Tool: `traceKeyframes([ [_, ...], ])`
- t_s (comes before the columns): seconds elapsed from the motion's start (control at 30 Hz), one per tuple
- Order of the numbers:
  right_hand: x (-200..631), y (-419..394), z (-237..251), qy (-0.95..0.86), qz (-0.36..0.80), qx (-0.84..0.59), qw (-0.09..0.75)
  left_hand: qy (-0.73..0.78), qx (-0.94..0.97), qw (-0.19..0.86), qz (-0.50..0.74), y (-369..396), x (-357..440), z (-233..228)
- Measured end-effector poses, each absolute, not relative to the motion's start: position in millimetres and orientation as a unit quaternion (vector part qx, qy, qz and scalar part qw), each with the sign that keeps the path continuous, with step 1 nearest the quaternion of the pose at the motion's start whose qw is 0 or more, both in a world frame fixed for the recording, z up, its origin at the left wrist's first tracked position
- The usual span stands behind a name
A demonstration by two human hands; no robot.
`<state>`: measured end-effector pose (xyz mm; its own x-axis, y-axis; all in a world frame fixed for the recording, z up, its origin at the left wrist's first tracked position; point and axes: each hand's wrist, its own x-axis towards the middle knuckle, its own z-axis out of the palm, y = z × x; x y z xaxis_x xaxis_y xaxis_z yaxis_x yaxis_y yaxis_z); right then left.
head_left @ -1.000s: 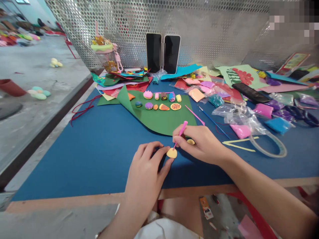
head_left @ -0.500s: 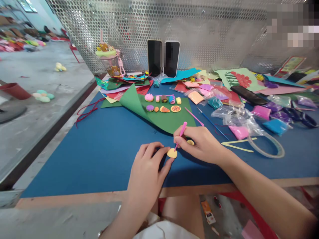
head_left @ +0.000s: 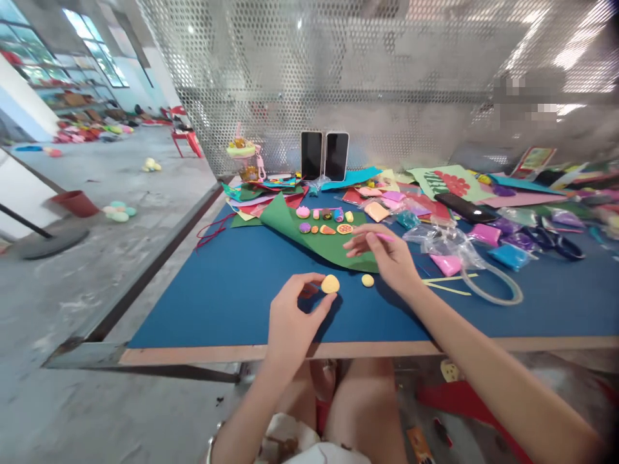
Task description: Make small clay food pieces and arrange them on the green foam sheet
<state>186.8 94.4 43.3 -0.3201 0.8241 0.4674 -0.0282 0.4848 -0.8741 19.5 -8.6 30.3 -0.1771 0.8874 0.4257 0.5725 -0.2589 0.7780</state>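
Note:
Between thumb and forefinger, my left hand pinches a pale yellow, rounded clay piece at its edges. My right hand is raised at the front right of the green paper sheet, its fingers bent around a pink modelling tool; only a short length of the tool shows. A smaller yellow clay disc lies on the blue tabletop between my hands. On the green sheet stand two rows of tiny clay foods, among them a clay pizza and a pink clay piece.
Two phones lean upright against the perforated metal panel. To the right lie clay packets, a clear headband, pale yellow strips and dark scissors. A decorated cup stands behind coloured papers at back left.
My right hand has lifted the pink tool off the yellow clay piece and moved away from it. My left hand now pinches the piece. The camera view has tilted up and shifted left.

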Motion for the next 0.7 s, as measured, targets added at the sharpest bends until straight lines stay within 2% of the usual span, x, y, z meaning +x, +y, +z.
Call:
traceKeyframes([
  [0.17,169,62,40,-0.690,0.474,-0.293,0.462,0.560,0.609,0.168,0.536,-9,19,28],
  [0.33,157,42,35,-0.596,0.525,-0.348,0.498,0.522,0.642,0.135,0.546,-10,19,28],
  [0.47,149,34,27,-0.505,0.577,-0.334,0.548,0.502,0.666,0.113,0.540,-9,17,24],
  [0.6,135,28,20,-0.439,0.568,-0.333,0.611,0.479,0.649,0.188,0.560,-5,19,18],
  [0.7,125,25,19,-0.425,0.564,-0.330,0.627,0.469,0.614,0.232,0.590,-4,22,15],
])
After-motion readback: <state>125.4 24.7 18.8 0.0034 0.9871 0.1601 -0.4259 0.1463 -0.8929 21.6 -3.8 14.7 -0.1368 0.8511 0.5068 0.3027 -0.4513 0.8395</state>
